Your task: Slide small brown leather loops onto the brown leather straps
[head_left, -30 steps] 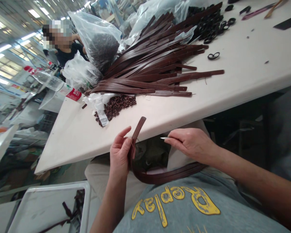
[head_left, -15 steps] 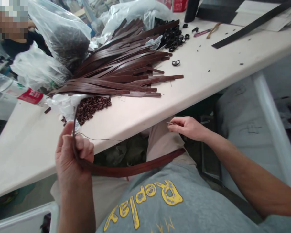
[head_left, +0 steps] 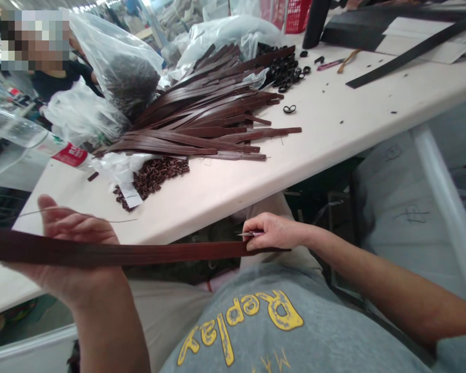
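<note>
Right hand (head_left: 277, 231): we are keeping its fingers closed on a small pointed tool (head_left: 257, 233), tip facing left, while the thumb is lying against the strap; it is probably pinching the strap too, but the fingers underneath are hiding from us.
Brown strap (head_left: 171, 254): it is running nearly level from beneath the right hand, above our lap, across the other palm and out past the left edge of view, apparently because a hand at either side is bearing its weight.
Left hand (head_left: 86, 282): we are holding the palm upward with the fingers straightened rather than curled around anything; the strap is crossing it, seemingly resting there as on a shelf, and is covering much of the thumb.
Loose thread (head_left: 124, 221): it is trailing over the left fingers; we are not seeing where it begins.
Table (head_left: 326, 134): its near edge is passing just beyond our hands.
Strap pile (head_left: 202, 109): many brown straps are lying fanned, their narrow ends pointing right, perhaps for easy picking.
Brown loops (head_left: 159, 176): they are sitting heaped beside white plastic, likely for keeping them together.
Black loops (head_left: 283, 70): these are clustering farther back, by the pile's far end.
</note>
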Tool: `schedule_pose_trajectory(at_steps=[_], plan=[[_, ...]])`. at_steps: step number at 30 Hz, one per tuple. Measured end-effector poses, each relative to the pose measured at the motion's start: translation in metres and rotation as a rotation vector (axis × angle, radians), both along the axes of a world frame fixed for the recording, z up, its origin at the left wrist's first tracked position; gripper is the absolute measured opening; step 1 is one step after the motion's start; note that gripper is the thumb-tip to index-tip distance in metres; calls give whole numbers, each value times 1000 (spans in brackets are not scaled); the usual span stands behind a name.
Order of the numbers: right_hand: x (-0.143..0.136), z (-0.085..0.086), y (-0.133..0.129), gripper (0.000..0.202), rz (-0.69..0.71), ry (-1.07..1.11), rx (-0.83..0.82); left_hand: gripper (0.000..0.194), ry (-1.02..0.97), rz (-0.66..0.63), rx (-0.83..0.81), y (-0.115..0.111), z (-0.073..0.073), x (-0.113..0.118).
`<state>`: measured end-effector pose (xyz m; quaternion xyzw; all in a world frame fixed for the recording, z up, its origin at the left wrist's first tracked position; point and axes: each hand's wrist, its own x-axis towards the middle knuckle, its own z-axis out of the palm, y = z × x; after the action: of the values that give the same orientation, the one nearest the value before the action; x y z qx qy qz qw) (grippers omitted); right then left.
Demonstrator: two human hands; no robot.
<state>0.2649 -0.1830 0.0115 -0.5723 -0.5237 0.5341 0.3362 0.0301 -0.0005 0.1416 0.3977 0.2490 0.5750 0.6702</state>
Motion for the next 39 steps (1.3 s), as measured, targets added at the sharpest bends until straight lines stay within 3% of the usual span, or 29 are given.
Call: schedule_pose_trajectory(at_steps=[3, 7, 11, 13, 16, 18, 22, 27, 32, 35, 39], plan=[[4, 25, 19, 16, -42, -1, 98, 58, 126, 77, 50, -15, -15, 5], [1, 52, 46, 18, -69, 16, 227, 82, 189, -30, 62, -36, -50, 14], [-11, 66, 63, 17, -61, 70, 315, 46, 397, -47, 118, -40, -72, 13], [-14, 67, 65, 18, -40, 156, 311, 30, 486, -31, 134, -35, -71, 10], [-13, 63, 59, 29, 46, 330, 195, 25, 494, 28, 163, -22, -59, 8], [-9, 56, 52, 32, 33, 389, 123, 25, 472, 79, 163, -14, -50, 8], [0, 40, 40, 32, -225, 401, 122, 25, 474, 133, 152, -5, -43, 6], [13, 27, 31, 44, -477, 400, 164, 26, 461, 155, 134, -1, -50, -2], [14, 26, 24, 48, -606, 410, 140, 29, 477, 167, 99, 1, -55, -3], [11, 24, 21, 48, -567, 344, 148, 33, 466, 188, 65, 0, -53, 0], [27, 19, 14, 47, -579, -19, 258, 36, 462, 261, -14, -5, -50, -3]])
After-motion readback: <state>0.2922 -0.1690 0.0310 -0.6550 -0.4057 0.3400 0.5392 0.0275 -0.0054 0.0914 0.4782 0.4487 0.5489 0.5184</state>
